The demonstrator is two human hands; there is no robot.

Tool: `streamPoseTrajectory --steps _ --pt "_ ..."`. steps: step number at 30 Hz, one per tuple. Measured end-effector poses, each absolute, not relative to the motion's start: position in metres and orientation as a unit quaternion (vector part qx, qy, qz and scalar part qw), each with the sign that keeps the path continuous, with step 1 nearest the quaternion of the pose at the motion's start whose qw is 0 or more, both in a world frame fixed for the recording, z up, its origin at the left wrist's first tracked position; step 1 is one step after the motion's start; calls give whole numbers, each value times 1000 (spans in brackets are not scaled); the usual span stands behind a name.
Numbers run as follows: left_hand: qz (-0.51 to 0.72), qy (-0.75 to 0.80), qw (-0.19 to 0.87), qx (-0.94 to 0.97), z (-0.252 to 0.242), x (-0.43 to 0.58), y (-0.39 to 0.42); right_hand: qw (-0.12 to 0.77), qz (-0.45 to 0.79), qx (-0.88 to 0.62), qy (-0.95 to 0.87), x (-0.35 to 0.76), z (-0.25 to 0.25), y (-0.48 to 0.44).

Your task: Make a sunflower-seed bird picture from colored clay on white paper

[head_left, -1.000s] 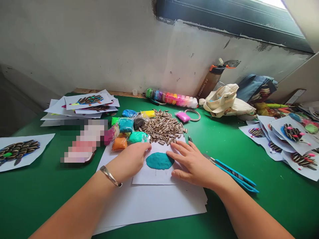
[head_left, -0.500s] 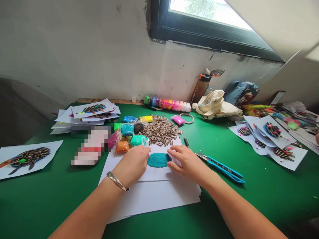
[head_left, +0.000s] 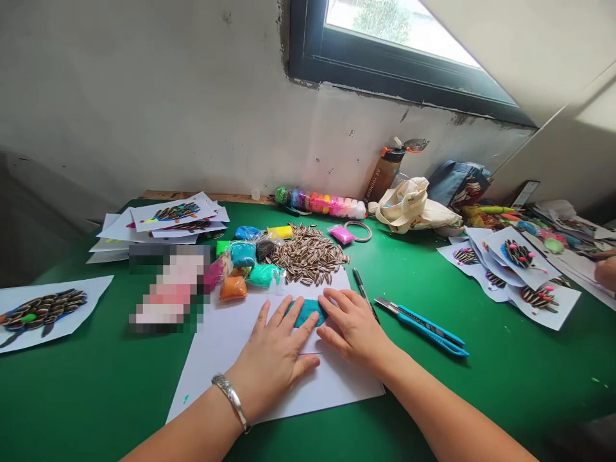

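**Teal clay (head_left: 309, 308) lies under spread fingers at center frame**

At far left, a seed-covered picture (head_left: 52, 311) rests on a green table (head_left: 120, 391). Lower center, the left hand (head_left: 274, 353) fans wide, gripping nothing, its fingers across the clay on white paper (head_left: 216, 340). Beside it, the right hand (head_left: 355, 327) curves loosely, half open and empty, fingertips at the clay's right edge. Right of center lies a blue utility knife (head_left: 430, 330).

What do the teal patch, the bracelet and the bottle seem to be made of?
Teal patch: probably soft modelling clay, matt; its solid colour and dull surface suggest it, though it is partly covered.
Bracelet: likely metal, silver-toned and polished; bright glints show on it.
Bottle: perhaps tinted plastic, fairly smooth; the brown body looks faintly translucent, but glass cannot be ruled out.
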State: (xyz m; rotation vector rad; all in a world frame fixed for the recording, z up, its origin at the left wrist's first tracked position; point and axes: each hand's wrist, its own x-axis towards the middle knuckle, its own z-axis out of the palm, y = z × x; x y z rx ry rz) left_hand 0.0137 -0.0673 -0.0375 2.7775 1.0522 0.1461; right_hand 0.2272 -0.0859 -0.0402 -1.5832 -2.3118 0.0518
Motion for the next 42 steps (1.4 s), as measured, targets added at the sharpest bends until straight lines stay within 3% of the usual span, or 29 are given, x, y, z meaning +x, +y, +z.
streamPoseTrajectory --steps 12,17,24,42 --pt "61 362 87 926 -39 14 -69 192 51 -560 -805 227 -35 -86" --pt "91 373 76 920 -39 15 -70 250 103 -589 -762 241 -29 -68" --pt "114 391 75 910 -37 14 -70 171 92 -657 -728 241 -18 -29" --pt "173 391 83 900 -27 1 -55 199 41 -637 -744 236 -44 -19"
